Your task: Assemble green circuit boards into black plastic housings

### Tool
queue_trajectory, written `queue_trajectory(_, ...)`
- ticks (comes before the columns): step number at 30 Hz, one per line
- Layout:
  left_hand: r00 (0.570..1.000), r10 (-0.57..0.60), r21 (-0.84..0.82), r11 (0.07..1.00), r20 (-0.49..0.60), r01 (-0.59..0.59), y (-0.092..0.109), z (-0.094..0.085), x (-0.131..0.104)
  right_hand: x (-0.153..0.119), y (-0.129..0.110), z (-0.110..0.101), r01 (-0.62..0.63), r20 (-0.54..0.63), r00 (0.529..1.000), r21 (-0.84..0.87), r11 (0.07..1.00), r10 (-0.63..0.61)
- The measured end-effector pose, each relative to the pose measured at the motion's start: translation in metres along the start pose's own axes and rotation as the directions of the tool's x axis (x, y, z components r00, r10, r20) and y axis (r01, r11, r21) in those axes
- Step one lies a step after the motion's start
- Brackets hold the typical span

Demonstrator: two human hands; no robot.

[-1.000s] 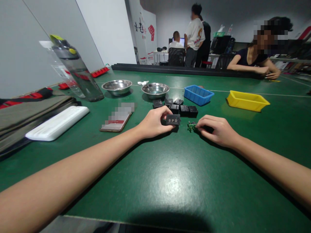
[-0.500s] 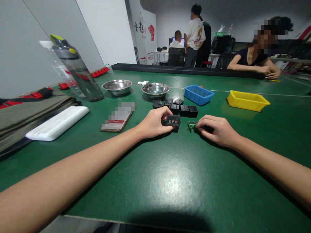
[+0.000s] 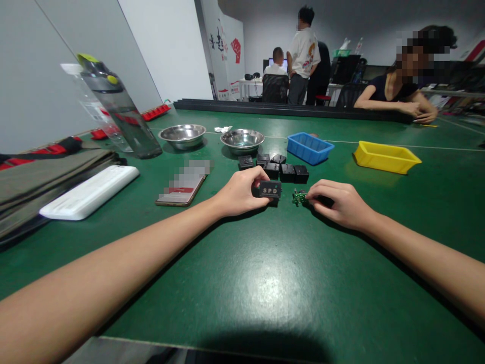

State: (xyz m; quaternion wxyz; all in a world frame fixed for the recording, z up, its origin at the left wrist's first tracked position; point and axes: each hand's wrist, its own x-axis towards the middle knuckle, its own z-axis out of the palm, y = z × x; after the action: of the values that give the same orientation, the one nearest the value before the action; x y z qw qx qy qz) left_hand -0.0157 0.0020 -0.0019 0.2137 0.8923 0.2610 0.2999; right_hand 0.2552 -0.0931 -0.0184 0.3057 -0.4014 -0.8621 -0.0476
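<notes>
My left hand (image 3: 245, 193) grips a black box marked SPD (image 3: 270, 189) between thumb and fingers, low over the green table (image 3: 242, 273). To its right, my right hand (image 3: 337, 202) pinches a small green circuit board (image 3: 299, 197) at its right end. A short gap separates the box and the board. Just beyond both hands sit several black cases (image 3: 288, 173) in a loose cluster.
Behind the cases stand two metal bowls (image 3: 242, 141), a blue bin (image 3: 309, 147) and a yellow bin (image 3: 386, 157). On the left are a phone (image 3: 185, 184), a white bar (image 3: 91, 192), a bottle (image 3: 121, 111) and a bag (image 3: 49, 177). A person (image 3: 397, 96) sits across the table.
</notes>
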Motion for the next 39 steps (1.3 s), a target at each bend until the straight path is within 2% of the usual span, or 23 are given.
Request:
queue_trajectory(28,1.0,0.005,0.038,0.999,0.023,-0.006,-0.0021,0.0008,-0.0005,0.0012,-0.0024,-0.0017,-0.062,0.003,0.998,0.013,0.998,0.061)
queue_trajectory(31,1.0,-0.019,0.095,0.995,0.014,0.017,-0.0025,0.0003,0.0003,0.0013,-0.0027,-0.0017,-0.053,0.002,0.999,0.004,0.999,0.053)
queue_trajectory(35,0.993,-0.1,0.223,0.971,0.059,0.085,-0.0013,-0.0011,0.0015,0.0015,-0.0029,-0.002,-0.035,-0.001,0.999,-0.001,0.999,0.035)
queue_trajectory(37,0.985,-0.157,0.336,0.934,0.075,0.123,0.001,-0.0025,0.0011,0.0015,-0.0028,-0.0023,-0.034,0.001,0.999,0.002,0.999,0.034)
queue_trajectory(39,0.968,-0.242,0.48,0.858,0.067,0.181,0.003,-0.005,0.0001,0.0013,-0.0027,-0.0023,-0.038,0.001,0.999,0.003,0.999,0.038)
